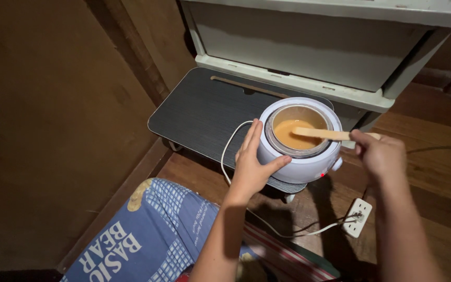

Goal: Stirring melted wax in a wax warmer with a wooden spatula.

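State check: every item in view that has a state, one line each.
pot: open, no lid, red light on
orange liquid: fills the pot partway
wooden stick: tip in the liquid
plug: in the socket
left hand: gripping the pot's side
right hand: holding the stick

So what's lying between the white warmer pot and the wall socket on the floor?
In the head view, the white cord runs across bare wooden floor from the warmer pot to the socket; the pot's shadow falls there too.
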